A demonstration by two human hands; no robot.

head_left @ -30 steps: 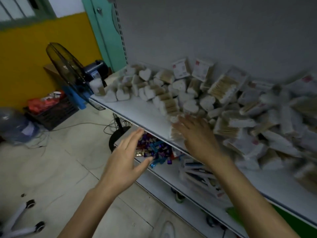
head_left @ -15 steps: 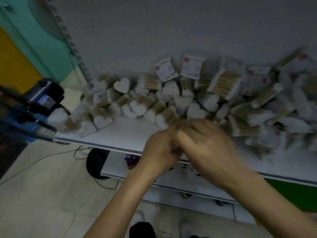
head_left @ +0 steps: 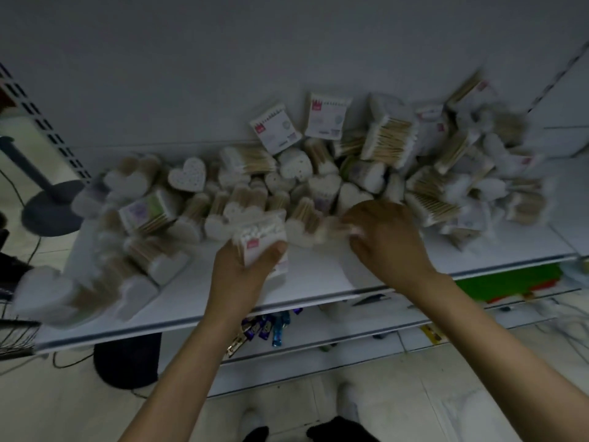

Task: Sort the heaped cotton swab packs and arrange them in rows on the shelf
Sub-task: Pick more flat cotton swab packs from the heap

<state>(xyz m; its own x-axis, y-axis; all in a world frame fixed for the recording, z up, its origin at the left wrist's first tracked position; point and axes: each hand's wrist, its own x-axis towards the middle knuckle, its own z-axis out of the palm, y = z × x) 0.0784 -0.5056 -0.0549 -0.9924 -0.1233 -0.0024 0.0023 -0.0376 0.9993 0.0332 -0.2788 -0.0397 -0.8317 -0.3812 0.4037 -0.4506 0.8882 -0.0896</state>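
Observation:
A long heap of cotton swab packs (head_left: 318, 173) lies along the back of the white shelf (head_left: 197, 301); many are heart-shaped, others are flat rectangular bags. My left hand (head_left: 247, 266) grips a rectangular swab pack (head_left: 261, 239) with a red label, held just above the shelf in front of the heap. My right hand (head_left: 385, 240) reaches into the heap's front edge with fingers curled on a blurred heart-shaped pack (head_left: 331, 229). Two labelled packs (head_left: 275, 127) lean against the grey back panel.
A lower shelf (head_left: 318, 333) below holds small blue wrapped items (head_left: 267, 323). A fan base (head_left: 52, 205) stands on the floor at left, a dark round object (head_left: 127, 358) under the shelf. A green strip (head_left: 506, 279) marks the shelf front at right.
The camera has swung to face the shelf squarely. My hands, joined together half a second ago, have separated: the left now holds a rectangular pack, the right has moved to the heap.

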